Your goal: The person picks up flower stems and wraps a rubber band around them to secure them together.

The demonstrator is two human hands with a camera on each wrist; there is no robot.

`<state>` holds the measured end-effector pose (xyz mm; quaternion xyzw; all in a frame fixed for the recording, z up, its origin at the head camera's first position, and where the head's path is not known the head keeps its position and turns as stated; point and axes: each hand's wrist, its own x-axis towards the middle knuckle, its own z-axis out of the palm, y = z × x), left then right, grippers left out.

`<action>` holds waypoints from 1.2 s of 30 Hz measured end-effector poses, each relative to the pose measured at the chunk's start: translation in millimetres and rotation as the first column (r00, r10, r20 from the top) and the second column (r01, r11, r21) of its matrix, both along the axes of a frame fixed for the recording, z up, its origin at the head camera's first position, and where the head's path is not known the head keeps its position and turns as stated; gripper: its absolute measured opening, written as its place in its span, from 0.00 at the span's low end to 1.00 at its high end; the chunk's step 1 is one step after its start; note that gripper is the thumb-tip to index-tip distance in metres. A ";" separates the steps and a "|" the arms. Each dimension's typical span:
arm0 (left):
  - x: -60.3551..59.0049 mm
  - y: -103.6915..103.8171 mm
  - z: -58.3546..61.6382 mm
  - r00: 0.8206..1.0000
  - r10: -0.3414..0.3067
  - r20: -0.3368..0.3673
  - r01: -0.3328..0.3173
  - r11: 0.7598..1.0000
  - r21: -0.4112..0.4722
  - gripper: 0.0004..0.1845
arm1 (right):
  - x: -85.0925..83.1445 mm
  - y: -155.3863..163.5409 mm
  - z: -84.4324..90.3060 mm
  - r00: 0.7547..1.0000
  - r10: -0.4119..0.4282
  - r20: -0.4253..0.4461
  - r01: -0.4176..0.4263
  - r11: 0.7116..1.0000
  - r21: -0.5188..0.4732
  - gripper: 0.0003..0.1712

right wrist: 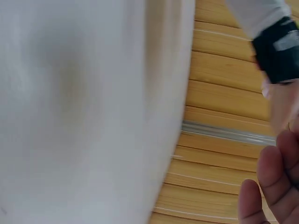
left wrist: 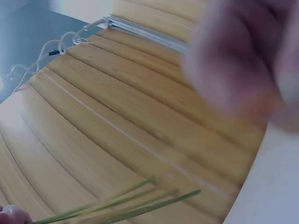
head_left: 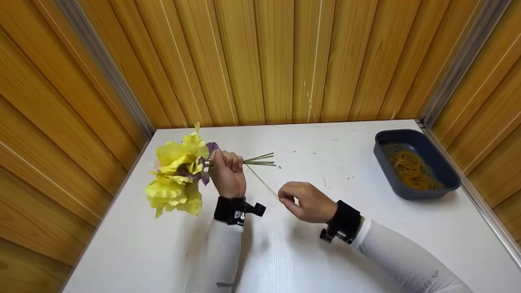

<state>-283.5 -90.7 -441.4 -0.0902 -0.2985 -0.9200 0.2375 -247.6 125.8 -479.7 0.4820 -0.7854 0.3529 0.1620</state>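
Observation:
My left hand (head_left: pixel 228 173) grips a bunch of yellow flowers (head_left: pixel 175 193) by the stems, with the blooms pointing left. Some purple petals (head_left: pixel 212 147) show among the yellow. Green stem ends (head_left: pixel 260 163) stick out to the right of that fist; the left wrist view shows these stems (left wrist: pixel 159 201) too. A thin, pale rubber band (head_left: pixel 262 182) runs taut from the stems down to my right hand (head_left: pixel 311 202), which pinches its end between thumb and fingers. Whether the band circles the stems is hidden. Close up in the right wrist view are my right fingers (right wrist: pixel 275 179).
A dark blue-grey plastic bin (head_left: pixel 386 171) at the right of the white table (head_left: pixel 325 162) holds a heap of yellow rubber bands (head_left: pixel 411 169). Small specks lie near the table's middle. Wood-panelled walls (head_left: pixel 276 61) enclose the back and sides.

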 end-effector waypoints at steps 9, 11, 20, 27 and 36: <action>3.8 -1.3 -3.2 0.980 -0.066 0.185 0.123 0.941 -0.316 0.27 | -31.2 42.7 47.3 0.969 -0.213 -0.126 0.190 0.966 -0.177 0.06; 6.8 -2.9 -0.5 0.951 -0.207 0.230 0.270 0.918 -0.290 0.28 | -42.8 52.8 52.8 0.957 -0.277 -0.086 0.254 0.943 -0.214 0.05; 15.8 -7.1 7.2 0.504 -0.863 0.028 0.847 0.500 0.183 0.26 | -81.9 64.9 25.8 0.887 -0.393 0.244 0.438 0.883 -0.171 0.04; 22.1 0.8 14.0 0.698 -0.678 -0.230 0.702 0.586 0.404 0.25 | -68.1 21.9 -26.4 0.888 -0.362 0.284 0.379 0.925 -0.008 0.04; 11.8 -7.5 15.3 0.978 -0.206 -0.012 0.198 0.922 0.334 0.29 | -11.6 -12.8 -20.9 0.990 -0.115 0.080 0.118 0.993 -0.030 0.06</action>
